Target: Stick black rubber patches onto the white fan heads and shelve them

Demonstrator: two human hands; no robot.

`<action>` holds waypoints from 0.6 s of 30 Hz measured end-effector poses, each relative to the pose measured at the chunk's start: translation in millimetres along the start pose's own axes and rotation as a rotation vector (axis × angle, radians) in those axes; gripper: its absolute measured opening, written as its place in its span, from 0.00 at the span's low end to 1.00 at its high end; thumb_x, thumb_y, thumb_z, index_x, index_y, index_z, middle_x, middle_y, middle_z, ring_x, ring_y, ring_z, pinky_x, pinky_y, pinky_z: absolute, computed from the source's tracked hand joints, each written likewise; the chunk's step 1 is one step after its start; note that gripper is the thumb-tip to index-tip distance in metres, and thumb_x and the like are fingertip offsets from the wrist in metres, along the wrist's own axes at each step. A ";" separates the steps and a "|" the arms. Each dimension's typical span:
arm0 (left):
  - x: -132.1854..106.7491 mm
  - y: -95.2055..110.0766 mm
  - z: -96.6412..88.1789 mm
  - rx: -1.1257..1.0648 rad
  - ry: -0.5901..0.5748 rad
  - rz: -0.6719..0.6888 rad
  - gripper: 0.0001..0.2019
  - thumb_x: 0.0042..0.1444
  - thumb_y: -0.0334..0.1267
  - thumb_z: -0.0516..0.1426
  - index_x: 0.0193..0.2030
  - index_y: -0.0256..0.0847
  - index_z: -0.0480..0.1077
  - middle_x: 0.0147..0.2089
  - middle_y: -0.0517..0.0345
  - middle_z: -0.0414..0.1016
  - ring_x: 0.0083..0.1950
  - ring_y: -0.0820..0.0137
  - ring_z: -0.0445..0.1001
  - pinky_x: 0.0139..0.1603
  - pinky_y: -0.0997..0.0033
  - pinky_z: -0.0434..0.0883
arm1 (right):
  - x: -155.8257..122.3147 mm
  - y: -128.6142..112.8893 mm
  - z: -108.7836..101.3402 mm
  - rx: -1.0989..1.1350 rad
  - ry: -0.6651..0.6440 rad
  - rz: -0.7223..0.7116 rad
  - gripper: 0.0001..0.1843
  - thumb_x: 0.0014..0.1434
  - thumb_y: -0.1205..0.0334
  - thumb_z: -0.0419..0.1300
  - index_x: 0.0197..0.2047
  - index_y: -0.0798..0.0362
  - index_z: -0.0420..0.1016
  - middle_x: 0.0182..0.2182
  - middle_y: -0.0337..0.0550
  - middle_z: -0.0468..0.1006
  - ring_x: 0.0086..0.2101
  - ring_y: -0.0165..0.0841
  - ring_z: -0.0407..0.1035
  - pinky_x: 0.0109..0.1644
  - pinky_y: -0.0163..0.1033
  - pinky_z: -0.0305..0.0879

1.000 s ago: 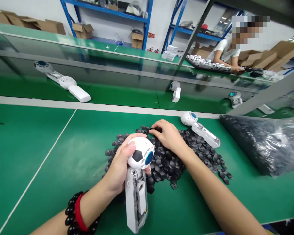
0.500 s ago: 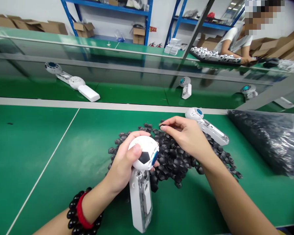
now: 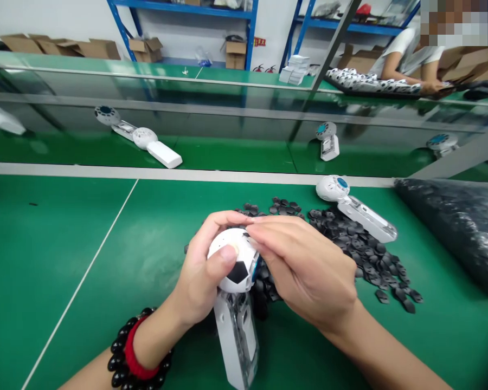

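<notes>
My left hand (image 3: 205, 265) is wrapped round the white ball-shaped head of a handheld device (image 3: 238, 336), its thumb on the front of the ball. A black pentagon patch shows on the ball beside that thumb, and the handle hangs down towards me. With fingertips pinched together, my right hand (image 3: 305, 265) touches the upper right of the ball. A dark edge of a small black pentagon piece (image 3: 246, 235) shows at those fingertips; the rest is covered. Behind and under both hands lies a heap of black pentagon pieces (image 3: 361, 249).
A second white device (image 3: 366, 219) lies at the heap's far right. Beyond it rests a plastic bag of black pieces (image 3: 455, 233). Several white devices, one of them here (image 3: 162, 153), lie on the green strip behind the pale ledge (image 3: 228, 176). A co-worker (image 3: 410, 59) works across the bench.
My right hand has come from above the heap to the ball, bringing the small black piece against it. My left hand still holds the device. The view has shifted slightly.
</notes>
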State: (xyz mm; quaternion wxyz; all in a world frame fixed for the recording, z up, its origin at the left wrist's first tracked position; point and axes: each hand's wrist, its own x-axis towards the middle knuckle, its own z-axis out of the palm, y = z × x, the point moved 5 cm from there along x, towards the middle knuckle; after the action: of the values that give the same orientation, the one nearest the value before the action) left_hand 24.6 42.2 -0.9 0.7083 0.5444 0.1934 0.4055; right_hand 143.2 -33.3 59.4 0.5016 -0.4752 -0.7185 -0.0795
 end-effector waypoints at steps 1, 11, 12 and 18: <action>0.5 -0.3 -0.6 0.000 0.003 -0.002 0.14 0.62 0.51 0.60 0.51 0.51 0.75 0.53 0.60 0.77 0.55 0.63 0.75 0.56 0.68 0.70 | -0.8 0.4 0.8 0.017 -0.011 -0.009 0.14 0.63 0.81 0.58 0.46 0.57 0.77 0.40 0.47 0.84 0.47 0.35 0.79 0.55 0.42 0.77; 0.7 20.0 -4.7 0.143 0.064 0.146 0.14 0.62 0.47 0.59 0.51 0.47 0.76 0.55 0.60 0.80 0.59 0.64 0.74 0.61 0.69 0.70 | -15.8 7.3 14.6 0.115 -0.145 -0.190 0.30 0.68 0.47 0.62 0.62 0.62 0.67 0.52 0.58 0.79 0.57 0.43 0.72 0.64 0.49 0.70; -0.2 22.5 -5.3 0.184 0.089 0.153 0.13 0.63 0.45 0.58 0.51 0.48 0.77 0.55 0.61 0.80 0.59 0.64 0.75 0.62 0.70 0.69 | -17.2 6.3 16.4 0.096 -0.166 -0.174 0.30 0.68 0.48 0.62 0.62 0.61 0.66 0.53 0.59 0.78 0.58 0.43 0.70 0.64 0.49 0.69; -5.4 35.9 -3.8 0.426 0.137 0.253 0.13 0.65 0.38 0.55 0.51 0.51 0.80 0.56 0.66 0.80 0.60 0.67 0.75 0.64 0.73 0.68 | -18.4 0.6 20.3 0.042 -0.184 -0.068 0.24 0.72 0.52 0.56 0.63 0.59 0.65 0.55 0.57 0.78 0.54 0.42 0.73 0.53 0.45 0.71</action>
State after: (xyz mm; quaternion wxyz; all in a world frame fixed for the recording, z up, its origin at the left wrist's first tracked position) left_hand 5.6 43.1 30.3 0.5065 0.6726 0.2521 0.4771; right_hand 131.4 -32.1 34.7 0.4405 -0.4452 -0.7787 -0.0373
